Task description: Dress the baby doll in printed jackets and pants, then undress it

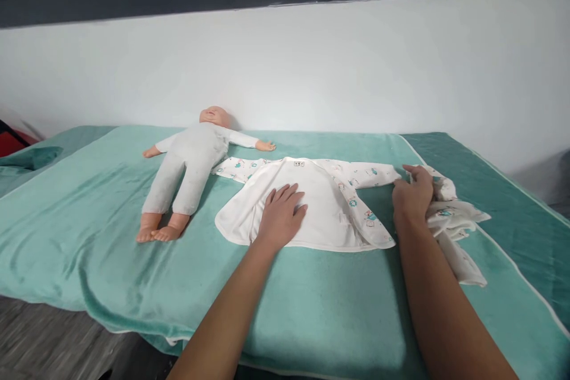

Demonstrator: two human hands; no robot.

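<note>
A white baby shirt (323, 208) with small printed figures lies spread open on the green cover, inside up, both sleeves stretched out sideways. My left hand (281, 217) rests flat on its middle, fingers apart. At the cuff of the right-hand sleeve, my right hand (413, 193) has its thumb and fingers closed on the sleeve end; the index finger points up and left. To the left lies a baby doll (200, 148) on its back, with a white cloth body and bare feet. The shirt's left-hand sleeve reaches to the doll's side.
A crumpled pile of printed white baby clothes (458, 219) lies just right of my right hand. The green cover (329, 303) has folds at the left and hangs over the front edge. Behind the bed stands a white wall (312, 65). Something red (15, 141) shows at the far left.
</note>
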